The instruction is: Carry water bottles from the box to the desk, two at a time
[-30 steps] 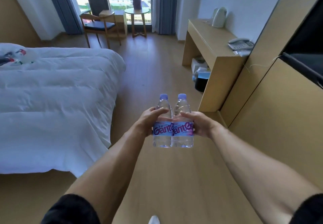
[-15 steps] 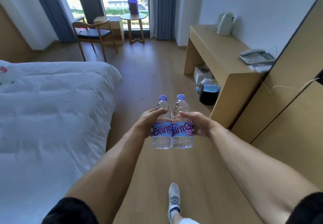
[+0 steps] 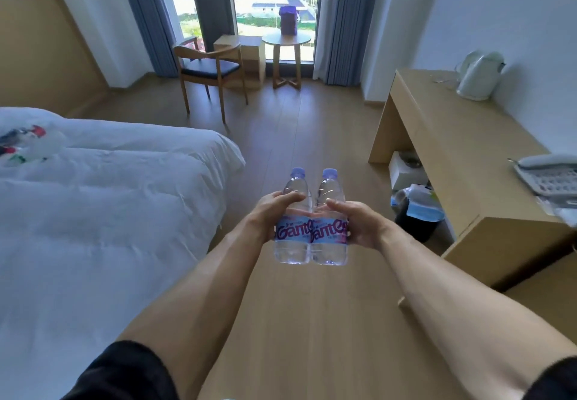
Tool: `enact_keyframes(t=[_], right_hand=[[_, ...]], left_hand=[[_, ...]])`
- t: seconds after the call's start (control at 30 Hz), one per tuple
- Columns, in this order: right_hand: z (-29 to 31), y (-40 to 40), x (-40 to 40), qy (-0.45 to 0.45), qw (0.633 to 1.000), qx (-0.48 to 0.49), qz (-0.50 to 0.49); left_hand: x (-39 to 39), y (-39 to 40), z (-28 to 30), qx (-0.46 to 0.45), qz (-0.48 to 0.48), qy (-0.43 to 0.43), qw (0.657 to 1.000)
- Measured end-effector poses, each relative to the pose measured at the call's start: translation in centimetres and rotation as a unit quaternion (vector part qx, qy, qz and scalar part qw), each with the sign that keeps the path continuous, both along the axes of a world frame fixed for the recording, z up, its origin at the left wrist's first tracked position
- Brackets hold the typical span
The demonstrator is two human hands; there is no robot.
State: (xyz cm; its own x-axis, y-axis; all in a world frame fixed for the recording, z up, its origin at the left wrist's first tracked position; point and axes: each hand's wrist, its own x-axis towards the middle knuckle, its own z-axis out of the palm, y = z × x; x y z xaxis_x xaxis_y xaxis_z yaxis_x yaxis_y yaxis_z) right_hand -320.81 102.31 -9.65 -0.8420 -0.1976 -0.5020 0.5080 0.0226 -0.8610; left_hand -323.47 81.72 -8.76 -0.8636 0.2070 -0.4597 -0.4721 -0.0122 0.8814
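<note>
A bedroom with a wood floor (image 3: 290,137): a white bed (image 3: 109,212) at nine o'clock, a chair (image 3: 207,67) and a small round table (image 3: 286,39) by the window at twelve, and the long desk (image 3: 452,147) running along the wall from one to three o'clock.

From the head camera, the only view, two water bottles stand upright and pressed side by side at the centre. The left hand (image 3: 268,214) grasps the left bottle (image 3: 292,231) and the right hand (image 3: 359,221) grasps the right bottle (image 3: 329,234), fingers wrapped round the labels.

Compared with half a second ago the desk has drawn nearer and spread wider across the right of the frame, while the bottles hold the same place between the hands; the person is walking them over. The desk carries a kettle (image 3: 477,76) at the far end and a phone (image 3: 549,175) at the near end, with bare top between, probably room enough, though the edge blurs there. No box is in sight.
</note>
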Motion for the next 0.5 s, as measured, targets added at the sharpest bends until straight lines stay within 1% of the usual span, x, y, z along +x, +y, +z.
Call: enact_keyframes(t=[0.27,0.4,0.5], right_hand=[[-1.1,3.2,-12.6,0.001,0.999,0.011,-0.031],[-2.2,4.5,-20.3,0.001,0.997,0.024,-0.073],[-2.6,5.3,-25.9,-0.007,0.994,0.027,-0.107]], left_hand=[[-14.2,3.4,-1.6,0.018,-0.04,0.001,0.999],[-23.0,5.0,-2.7,0.018,-0.062,0.003,0.998],[-29.7,6.1,-2.8,0.006,-0.09,-0.012,0.996]])
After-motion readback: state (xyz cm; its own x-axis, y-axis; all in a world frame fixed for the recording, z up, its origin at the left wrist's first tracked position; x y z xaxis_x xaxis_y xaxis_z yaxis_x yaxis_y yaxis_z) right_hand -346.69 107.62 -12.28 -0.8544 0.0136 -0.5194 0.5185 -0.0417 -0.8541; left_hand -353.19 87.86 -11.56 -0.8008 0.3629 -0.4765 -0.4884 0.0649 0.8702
